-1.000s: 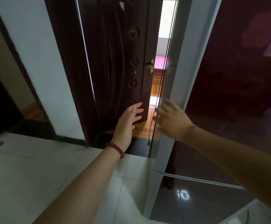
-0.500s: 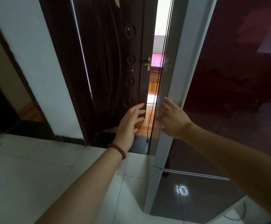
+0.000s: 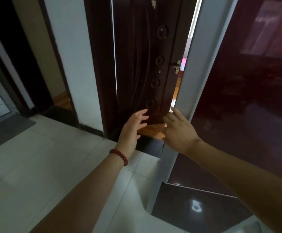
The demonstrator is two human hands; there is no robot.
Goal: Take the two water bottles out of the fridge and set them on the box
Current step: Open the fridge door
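The fridge fills the right side: a glossy dark red door with a grey side edge. My right hand reaches to that grey edge with fingers spread, holding nothing. My left hand, with a red bead bracelet at the wrist, hovers just left of it, fingers apart and empty. No water bottles and no box are visible.
A dark brown wooden room door with a brass handle stands just behind the hands, ajar onto a bright room. A white wall and a second dark doorway lie to the left. The floor is pale tile with a grey mat.
The view has shifted left and closer. Both hands stay raised, and my right hand has moved up to the fridge's grey side edge.
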